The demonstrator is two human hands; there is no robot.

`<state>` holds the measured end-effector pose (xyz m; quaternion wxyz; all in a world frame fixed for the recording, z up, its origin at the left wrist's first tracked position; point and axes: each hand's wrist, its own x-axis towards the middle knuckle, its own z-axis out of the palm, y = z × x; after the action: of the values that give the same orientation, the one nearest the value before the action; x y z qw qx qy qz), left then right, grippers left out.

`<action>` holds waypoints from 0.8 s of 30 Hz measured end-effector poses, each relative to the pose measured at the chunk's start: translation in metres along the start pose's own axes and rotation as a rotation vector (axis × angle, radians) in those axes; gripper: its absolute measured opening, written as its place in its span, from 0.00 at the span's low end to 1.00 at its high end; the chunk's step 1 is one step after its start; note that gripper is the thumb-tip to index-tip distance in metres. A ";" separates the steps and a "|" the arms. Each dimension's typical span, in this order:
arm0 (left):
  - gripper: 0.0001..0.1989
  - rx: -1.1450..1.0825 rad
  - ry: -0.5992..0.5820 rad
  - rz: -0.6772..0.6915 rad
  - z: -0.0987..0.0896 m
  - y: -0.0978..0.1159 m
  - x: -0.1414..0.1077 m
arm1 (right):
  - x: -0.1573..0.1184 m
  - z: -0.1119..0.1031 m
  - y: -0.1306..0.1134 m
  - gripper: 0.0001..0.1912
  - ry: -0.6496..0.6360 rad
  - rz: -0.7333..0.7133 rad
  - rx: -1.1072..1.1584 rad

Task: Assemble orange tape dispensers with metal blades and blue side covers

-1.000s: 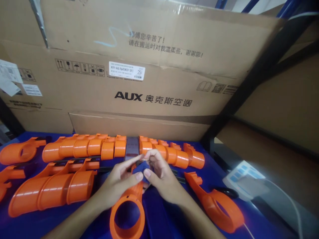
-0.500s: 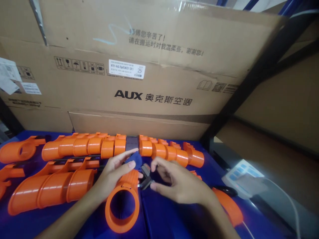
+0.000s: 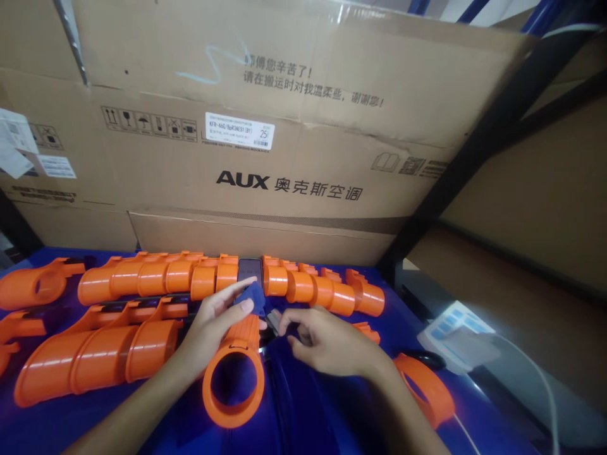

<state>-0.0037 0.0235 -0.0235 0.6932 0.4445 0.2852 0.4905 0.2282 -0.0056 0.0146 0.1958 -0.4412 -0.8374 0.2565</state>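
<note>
My left hand (image 3: pixel 215 319) is closed round the handle of an orange plastic piece with a round ring (image 3: pixel 233 414) at its near end. Under my left thumb, a dark blue piece (image 3: pixel 255 297), perhaps cloth, covers the handle's far end. My right hand (image 3: pixel 327 341) is just to the right, its fingers curled, with the index fingertip against a small dark grey piece (image 3: pixel 273 321). This grey piece lies close beside the handle; its exact kind is unclear. The left hand's other fingers are mostly hidden behind the handle.
Orange ring-ended pieces (image 3: pixel 154 347) lie in rows on the blue surface (image 3: pixel 184 430). A phone-like dark slab (image 3: pixel 250 268) stands among the back ones. Behind is a large cardboard box (image 3: pixel 294 151). On the right are another orange piece (image 3: pixel 422 388) and a white-blue box (image 3: pixel 458 335) with a cable.
My right hand has moved slightly up and left, its fingers drawing in on the grey piece, which now shows less. The orange ring has shifted up a little.
</note>
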 end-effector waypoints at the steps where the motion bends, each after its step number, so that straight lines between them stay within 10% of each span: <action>1: 0.31 0.001 0.005 0.007 0.000 0.000 0.000 | 0.000 0.000 0.001 0.12 -0.004 0.007 0.036; 15: 0.24 -0.216 -0.084 -0.004 0.010 -0.003 -0.008 | 0.010 0.012 -0.013 0.10 0.385 0.057 0.582; 24: 0.24 -0.350 -0.070 0.019 0.010 -0.006 -0.005 | 0.017 0.014 -0.008 0.22 0.407 -0.032 0.488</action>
<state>0.0054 0.0143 -0.0248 0.7649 0.3365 0.1667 0.5234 0.2062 0.0008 0.0100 0.4633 -0.4104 -0.7016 0.3531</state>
